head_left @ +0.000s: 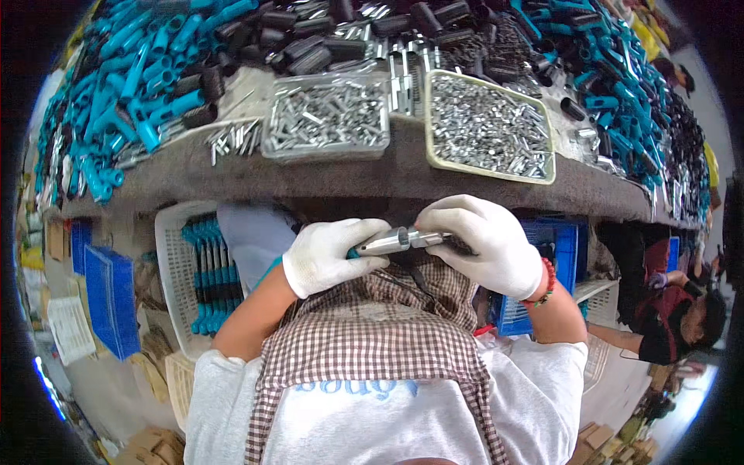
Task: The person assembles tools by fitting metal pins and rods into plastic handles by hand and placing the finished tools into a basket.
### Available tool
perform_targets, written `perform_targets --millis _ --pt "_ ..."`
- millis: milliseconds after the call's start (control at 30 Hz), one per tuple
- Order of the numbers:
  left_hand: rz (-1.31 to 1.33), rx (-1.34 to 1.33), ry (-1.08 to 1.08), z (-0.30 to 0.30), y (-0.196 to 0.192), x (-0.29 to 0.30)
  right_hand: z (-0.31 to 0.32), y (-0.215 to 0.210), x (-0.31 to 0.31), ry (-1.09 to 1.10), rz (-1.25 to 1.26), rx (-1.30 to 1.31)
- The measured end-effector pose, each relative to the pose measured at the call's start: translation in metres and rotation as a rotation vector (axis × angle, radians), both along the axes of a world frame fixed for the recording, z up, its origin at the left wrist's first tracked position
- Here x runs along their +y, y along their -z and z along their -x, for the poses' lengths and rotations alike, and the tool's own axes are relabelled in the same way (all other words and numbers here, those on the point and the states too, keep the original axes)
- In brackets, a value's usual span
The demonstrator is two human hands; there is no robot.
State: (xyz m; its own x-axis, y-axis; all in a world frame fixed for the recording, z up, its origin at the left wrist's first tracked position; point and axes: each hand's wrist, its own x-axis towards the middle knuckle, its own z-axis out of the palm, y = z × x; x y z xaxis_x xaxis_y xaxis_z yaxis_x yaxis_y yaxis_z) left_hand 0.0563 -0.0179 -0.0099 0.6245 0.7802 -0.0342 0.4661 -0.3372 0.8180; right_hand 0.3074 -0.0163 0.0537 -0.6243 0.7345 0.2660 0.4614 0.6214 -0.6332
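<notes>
My left hand (329, 252), in a white glove, is closed around a silver metal tube (385, 242) with a bit of teal at its near end. In its white glove, my right hand (484, 240) pinches a shorter metal fitting (425, 239) at the tube's other end. The two metal parts meet in line, just in front of my checkered apron (372, 333). My right fingertips partly hide the fitting. Beyond my hands, on the bench, stand a clear tray (325, 152) of small metal pins and a pale yellow tray (492, 172) of smaller metal pieces.
Teal handles (159, 66) and black grips (310, 58) are heaped across the bench (349, 172). A white crate (172, 267) with teal-ended tools stands at lower left, near a blue bin (111, 298). Another blue crate (554, 256) is under the bench at right. A co-worker (674, 318) sits far right.
</notes>
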Motion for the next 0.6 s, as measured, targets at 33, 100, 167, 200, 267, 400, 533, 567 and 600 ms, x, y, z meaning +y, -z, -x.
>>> perform_targets --millis 33,100,167,200,267,400,533,567,600 --pt "-0.001 0.019 0.010 0.004 -0.002 -0.002 0.007 0.007 -0.002 -0.013 -0.003 -0.001" --pt "0.003 0.037 0.005 0.013 -0.002 -0.006 0.016 0.012 -0.005 -0.042 -0.002 -0.004" --pt "-0.062 0.064 0.010 0.022 0.003 -0.012 0.022 0.015 -0.008 -0.034 0.053 -0.026" --pt "-0.057 0.064 -0.005 0.025 0.004 -0.015 0.025 0.015 -0.009 -0.049 0.058 -0.026" --pt "-0.169 0.114 -0.005 0.030 0.003 -0.020 0.029 0.015 -0.011 -0.042 0.081 -0.119" --pt "-0.436 0.301 0.000 0.032 0.007 -0.029 0.032 0.020 -0.011 -0.038 0.052 -0.199" --pt "-0.480 0.335 0.075 0.027 0.006 -0.032 0.041 0.023 -0.014 -0.108 0.202 -0.150" --pt "-0.479 0.333 0.072 0.029 0.007 -0.032 0.038 0.023 -0.016 0.003 0.254 -0.100" --pt "-0.470 0.326 0.030 0.031 0.007 -0.032 0.034 0.023 -0.016 0.115 0.306 -0.050"
